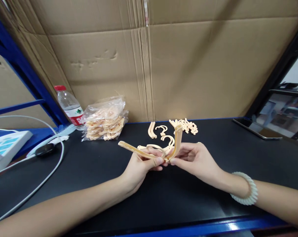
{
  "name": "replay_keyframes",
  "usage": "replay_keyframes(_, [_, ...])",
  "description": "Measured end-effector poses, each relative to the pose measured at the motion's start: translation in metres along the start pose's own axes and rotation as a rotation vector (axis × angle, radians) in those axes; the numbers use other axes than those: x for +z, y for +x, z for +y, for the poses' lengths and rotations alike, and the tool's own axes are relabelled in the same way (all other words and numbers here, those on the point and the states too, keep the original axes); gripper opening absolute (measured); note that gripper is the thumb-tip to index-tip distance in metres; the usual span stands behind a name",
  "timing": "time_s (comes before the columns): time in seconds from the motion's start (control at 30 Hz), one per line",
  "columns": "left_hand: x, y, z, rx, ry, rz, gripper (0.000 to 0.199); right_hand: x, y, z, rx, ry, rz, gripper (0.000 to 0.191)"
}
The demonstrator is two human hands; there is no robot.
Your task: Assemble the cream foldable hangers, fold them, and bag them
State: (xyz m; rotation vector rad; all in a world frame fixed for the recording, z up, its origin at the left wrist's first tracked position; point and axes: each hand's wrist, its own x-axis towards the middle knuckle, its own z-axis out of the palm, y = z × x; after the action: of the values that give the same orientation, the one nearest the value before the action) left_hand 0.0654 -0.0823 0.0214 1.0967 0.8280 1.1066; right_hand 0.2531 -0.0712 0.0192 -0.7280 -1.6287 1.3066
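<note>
As my left hand point(141, 164) tightly pinches a straight-looking cream plastic hanger arm point(132, 148) and my right hand point(198, 161) an upturned cream plastic one point(178, 140), a cream curved hook point(155, 145) between them, I judge this joining, next calling for careful alignment.

Beige hngr arms point(178, 141) splayed, hook point(156, 145) btwn.
</note>
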Motion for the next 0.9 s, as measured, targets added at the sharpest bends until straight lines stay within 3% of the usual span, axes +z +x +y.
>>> replay_keyframes(0.23, [0.0,0.0,-0.003,-0.034,-0.048,0.069,0.021,0.007,-0.003,0.007,-0.025,0.017,0.072,0.013])
replay_keyframes(0.37, [-0.001,-0.001,0.0,-0.057,-0.025,0.066,0.021,0.0,0.006,0.003,-0.01,0.028,-0.002,0.016])
replay_keyframes(0.5, [-0.003,0.001,0.007,-0.029,0.027,0.099,0.022,-0.033,0.019,-0.017,-0.05,0.035,0.005,0.027])
replay_keyframes(0.63, [-0.009,0.004,0.016,-0.042,0.028,0.121,0.021,-0.072,0.027,-0.031,-0.022,-0.265,-0.117,0.018])
replay_keyframes(0.8, [-0.027,0.019,0.03,-0.097,0.037,0.201,0.02,-0.103,0.035,-0.02,0.083,-0.556,-0.327,0.021])
replay_keyframes(0.9, [-0.044,0.032,0.038,-0.118,0.133,0.126,0.02,-0.113,0.039,-0.015,0.097,-0.693,-0.372,0.019])
